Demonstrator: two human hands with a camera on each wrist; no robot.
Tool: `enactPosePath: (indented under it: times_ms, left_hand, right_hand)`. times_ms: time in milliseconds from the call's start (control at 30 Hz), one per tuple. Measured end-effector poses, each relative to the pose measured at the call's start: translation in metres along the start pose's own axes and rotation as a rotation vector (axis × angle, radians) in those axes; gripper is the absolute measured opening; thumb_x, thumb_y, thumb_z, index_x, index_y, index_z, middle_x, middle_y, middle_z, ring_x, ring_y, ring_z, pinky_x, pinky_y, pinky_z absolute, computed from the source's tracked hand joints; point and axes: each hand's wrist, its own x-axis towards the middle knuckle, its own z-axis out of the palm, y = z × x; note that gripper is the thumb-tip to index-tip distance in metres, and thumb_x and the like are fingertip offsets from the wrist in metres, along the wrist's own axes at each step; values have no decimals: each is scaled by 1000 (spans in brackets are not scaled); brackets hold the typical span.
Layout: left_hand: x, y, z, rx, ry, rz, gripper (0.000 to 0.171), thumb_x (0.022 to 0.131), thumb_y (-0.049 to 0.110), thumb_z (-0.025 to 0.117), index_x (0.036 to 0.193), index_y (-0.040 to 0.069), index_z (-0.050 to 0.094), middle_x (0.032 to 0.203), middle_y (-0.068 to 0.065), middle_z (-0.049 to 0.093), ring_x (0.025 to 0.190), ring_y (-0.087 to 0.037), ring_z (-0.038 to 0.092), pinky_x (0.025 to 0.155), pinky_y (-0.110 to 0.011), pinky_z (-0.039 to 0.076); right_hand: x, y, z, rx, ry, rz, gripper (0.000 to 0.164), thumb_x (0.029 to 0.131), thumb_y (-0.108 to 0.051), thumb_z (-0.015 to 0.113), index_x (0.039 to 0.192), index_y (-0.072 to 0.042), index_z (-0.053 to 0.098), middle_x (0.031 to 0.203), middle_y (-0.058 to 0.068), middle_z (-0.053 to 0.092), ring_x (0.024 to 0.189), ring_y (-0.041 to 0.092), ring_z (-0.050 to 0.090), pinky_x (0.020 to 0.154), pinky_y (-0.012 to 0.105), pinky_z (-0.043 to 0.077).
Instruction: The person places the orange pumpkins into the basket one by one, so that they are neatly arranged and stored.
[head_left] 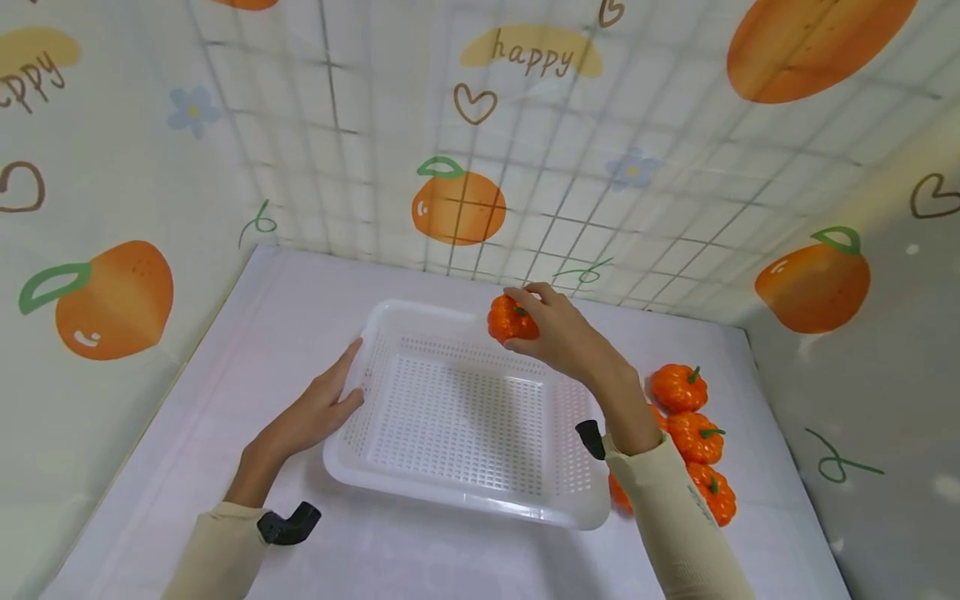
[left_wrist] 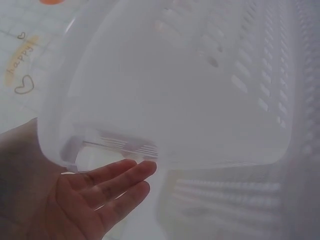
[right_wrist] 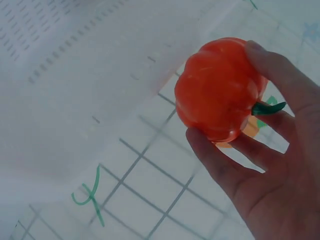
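My right hand (head_left: 558,329) holds a small glossy orange pumpkin (head_left: 510,319) with a green stem, above the far rim of a white plastic basket (head_left: 465,496). In the right wrist view, the thumb and fingertips (right_wrist: 197,137) of that hand grip the ribbed pumpkin (right_wrist: 220,90) from opposite sides. At the basket's left side, my left hand (head_left: 318,412) grips the rim. Several of its fingers (left_wrist: 122,187) show below the rim in the left wrist view, beside a slot in the basket wall (left_wrist: 150,90). No pumpkin shows inside the perforated basket.
Several more orange pumpkins (head_left: 696,437) lie in a group right of the basket, partly hidden by my right forearm. White cloth (head_left: 262,308) covers the table. Behind it stands a wire grid (head_left: 570,208) under a sheet printed with oranges.
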Motion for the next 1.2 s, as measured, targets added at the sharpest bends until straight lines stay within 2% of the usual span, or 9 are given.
enactPosePath:
  times_ms: [433, 567, 800, 1000, 1200]
  left_hand:
    - [2, 1, -1, 15, 0, -14, 74, 102, 10, 46, 160, 9, 0, 166, -8, 3, 149, -31, 16, 117, -54, 22]
    - [2, 1, -2, 14, -5, -10, 74, 102, 10, 47, 160, 10, 0, 166, -8, 2, 150, -29, 12, 118, -54, 18]
    - [2, 0, -2, -1, -6, -9, 75, 102, 10, 46, 161, 11, -1, 166, -6, 3, 150, -29, 15, 117, -54, 21]
    - [2, 0, -2, 8, -7, -24, 76, 102, 10, 46, 161, 11, -1, 166, -8, 4, 149, -32, 16, 115, -54, 23]
    - [1, -1, -4, 3, -8, -22, 76, 101, 11, 47, 161, 12, 0, 166, -7, 5, 148, -31, 21, 115, -53, 26]
  right_hand:
    - [23, -30, 21, -29, -86, -129, 67, 89, -26, 76, 148, -16, 46, 141, 15, 45, 120, 35, 47, 91, 42, 55]
    - [31, -36, 30, -38, -135, -169, 69, 88, -28, 77, 148, -17, 46, 141, 13, 45, 121, 32, 47, 92, 39, 54]
    - [41, -44, 46, -63, -186, -245, 68, 89, -31, 75, 148, -16, 46, 140, 11, 46, 121, 29, 47, 94, 37, 52]
    - [50, -45, 59, -60, -222, -249, 66, 90, -32, 75, 148, -19, 46, 140, 7, 47, 119, 25, 47, 95, 34, 51]
    - [58, -45, 74, -13, -275, -261, 65, 90, -31, 75, 148, -21, 46, 141, 5, 46, 121, 24, 46, 98, 35, 49]
